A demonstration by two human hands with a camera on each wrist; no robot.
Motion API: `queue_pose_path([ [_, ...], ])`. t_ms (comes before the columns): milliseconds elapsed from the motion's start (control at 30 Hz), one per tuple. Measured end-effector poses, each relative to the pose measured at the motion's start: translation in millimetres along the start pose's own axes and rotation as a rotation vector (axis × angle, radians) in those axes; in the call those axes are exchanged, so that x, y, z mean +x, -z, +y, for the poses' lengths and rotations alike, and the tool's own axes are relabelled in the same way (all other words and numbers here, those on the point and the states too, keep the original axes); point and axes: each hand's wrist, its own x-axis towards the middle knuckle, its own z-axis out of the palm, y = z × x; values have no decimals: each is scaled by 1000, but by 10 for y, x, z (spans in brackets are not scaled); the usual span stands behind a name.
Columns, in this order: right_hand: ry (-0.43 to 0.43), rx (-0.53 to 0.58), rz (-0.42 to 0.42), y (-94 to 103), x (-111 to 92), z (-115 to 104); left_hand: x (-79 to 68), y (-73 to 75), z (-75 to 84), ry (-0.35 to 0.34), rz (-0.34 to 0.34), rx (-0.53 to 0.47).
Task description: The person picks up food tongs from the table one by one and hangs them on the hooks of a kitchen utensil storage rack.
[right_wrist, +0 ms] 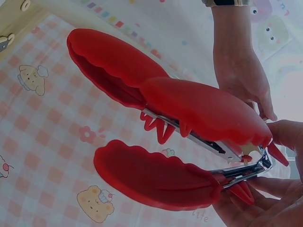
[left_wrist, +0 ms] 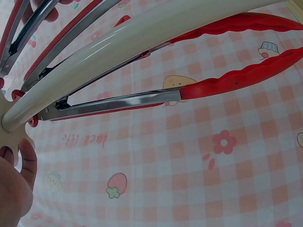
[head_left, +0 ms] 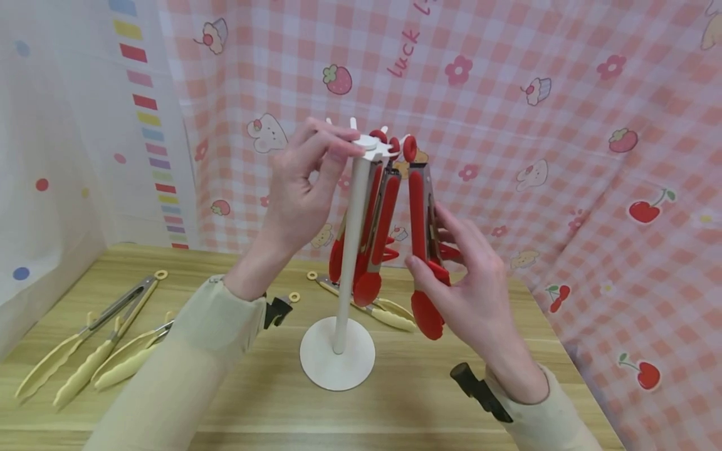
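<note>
Tongs (head_left: 418, 216) are red or yellow, the stand (head_left: 350, 250) white.

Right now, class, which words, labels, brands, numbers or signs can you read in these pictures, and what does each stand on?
"luck": on the pink checked cloth, head view; next word cut off at the top.
"life": same cloth, right wrist view, faint.
Left wrist view: cloth lettering, too blurred to read surely.
None shows on the red tongs or white stand.
</note>
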Motion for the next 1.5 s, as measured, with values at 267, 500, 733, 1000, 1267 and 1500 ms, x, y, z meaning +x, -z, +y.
queue_pose_path([
  [267,-8,-6,-8,-13,4,-4,-3,0,0,-2,-3,-16],
  [500,-2,-26,-32,-28,14,-10,-2,-4,2,0,-4,-17],
  [733,9,-39,-41,-58,17,5,-3,-5,4,-5,-5,-20],
  [1000,16,-26,-54,-79,7,6,2,-2,4,0,-8,-19],
  [1267,26,-12,-64,-119,-33,5,-4,-2,4,9,-15,-10],
  [1500,46,37,-46,-204,-63,8,-3,0,-1,2,-10,-2],
])
